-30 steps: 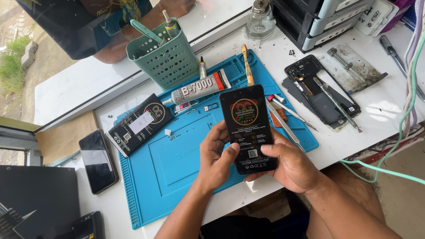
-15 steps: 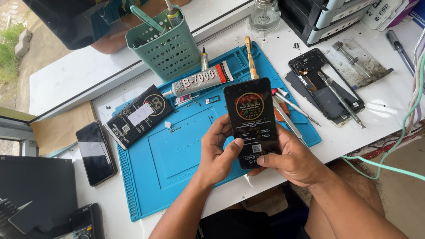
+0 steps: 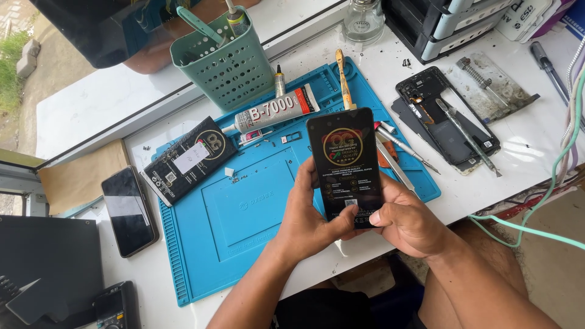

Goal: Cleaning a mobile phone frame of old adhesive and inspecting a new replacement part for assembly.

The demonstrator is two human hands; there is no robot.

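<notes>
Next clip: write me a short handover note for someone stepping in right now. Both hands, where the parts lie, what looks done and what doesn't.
Left hand: grips the lower left edge of the black screen panel, thumb on its face.
Right hand: holds the panel's lower right edge, thumb at its bottom.
The panel is held above the blue mat, its printed film still on.
Opened phone lies on the white table to the right, with a tool across it.
Glue tube and black box lie on the mat; another phone lies to its left.
Done: phone opened.
Left: film not peeled, panel not fitted.
</notes>
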